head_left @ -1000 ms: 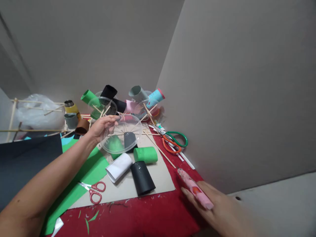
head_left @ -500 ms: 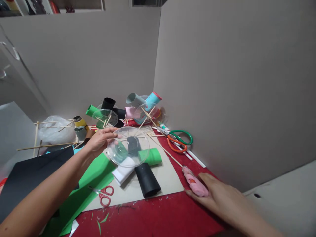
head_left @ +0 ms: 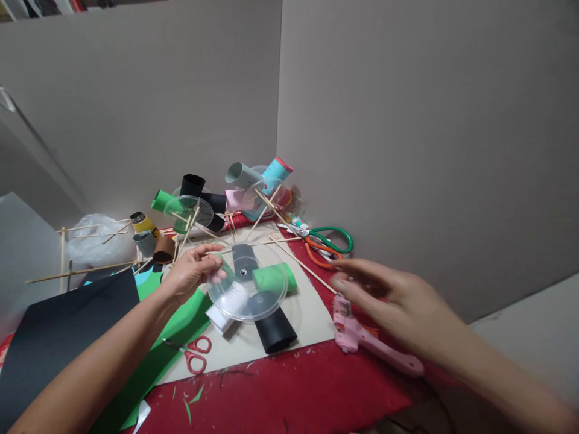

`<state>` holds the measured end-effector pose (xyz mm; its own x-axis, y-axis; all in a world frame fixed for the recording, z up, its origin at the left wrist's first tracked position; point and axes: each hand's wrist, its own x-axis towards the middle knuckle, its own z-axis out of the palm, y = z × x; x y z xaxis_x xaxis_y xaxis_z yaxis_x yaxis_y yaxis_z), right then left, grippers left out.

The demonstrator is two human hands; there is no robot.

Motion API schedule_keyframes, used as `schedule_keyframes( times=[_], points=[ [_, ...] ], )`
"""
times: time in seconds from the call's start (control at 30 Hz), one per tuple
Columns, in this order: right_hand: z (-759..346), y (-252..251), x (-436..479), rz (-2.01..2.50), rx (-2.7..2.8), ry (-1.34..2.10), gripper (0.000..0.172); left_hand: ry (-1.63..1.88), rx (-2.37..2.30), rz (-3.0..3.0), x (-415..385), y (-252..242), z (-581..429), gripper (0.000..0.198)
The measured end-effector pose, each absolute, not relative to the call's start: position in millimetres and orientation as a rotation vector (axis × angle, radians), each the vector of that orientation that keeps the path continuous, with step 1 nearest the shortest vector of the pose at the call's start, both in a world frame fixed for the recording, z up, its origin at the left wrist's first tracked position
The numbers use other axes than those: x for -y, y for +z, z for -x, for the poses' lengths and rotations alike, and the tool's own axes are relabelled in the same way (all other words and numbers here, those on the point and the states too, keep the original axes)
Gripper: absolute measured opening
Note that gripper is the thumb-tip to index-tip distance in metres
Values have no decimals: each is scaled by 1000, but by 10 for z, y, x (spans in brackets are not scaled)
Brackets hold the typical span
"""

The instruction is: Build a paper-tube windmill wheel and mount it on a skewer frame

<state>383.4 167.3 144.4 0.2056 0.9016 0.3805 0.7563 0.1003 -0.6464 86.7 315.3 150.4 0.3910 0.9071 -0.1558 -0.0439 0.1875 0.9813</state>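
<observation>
My left hand pinches the left rim of a clear plastic lid. Under the lid, paper tubes are arranged like a cross: a green tube, a white one, a black one and another dark one behind. Whether the lid touches them I cannot tell. My right hand is empty, its fingers stretched out to the left. Just below it a pink glue gun rests on the red cloth.
Small red-handled scissors lie on the cream sheet; larger scissors with green and orange handles lie near the right wall. Behind are paper-tube wheels and thin sticks. Green and black paper covers the left.
My right hand has let go of the glue gun and risen up and left. The lid in my left hand has shifted right and slightly down over the tubes.
</observation>
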Motion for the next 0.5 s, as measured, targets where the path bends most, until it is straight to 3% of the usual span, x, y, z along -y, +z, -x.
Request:
schedule_keyframes(
  times=[0.17, 0.3, 0.5],
  points=[
    [-3442, 1518, -2330, 1481, 1626, 677, 43, 829, -895, -1234, -3137, 1426, -879, 43],
    [-3293, 1501, -2576, 1485, 1455, 1085, 32, 846, -913, -1264, -3147, 1390, -863, 42],
    [-3243, 1434, -2674, 1469, 1364, 1170, 26, 838, -996, -1375, -3189, 1382, -870, 28]
  ],
)
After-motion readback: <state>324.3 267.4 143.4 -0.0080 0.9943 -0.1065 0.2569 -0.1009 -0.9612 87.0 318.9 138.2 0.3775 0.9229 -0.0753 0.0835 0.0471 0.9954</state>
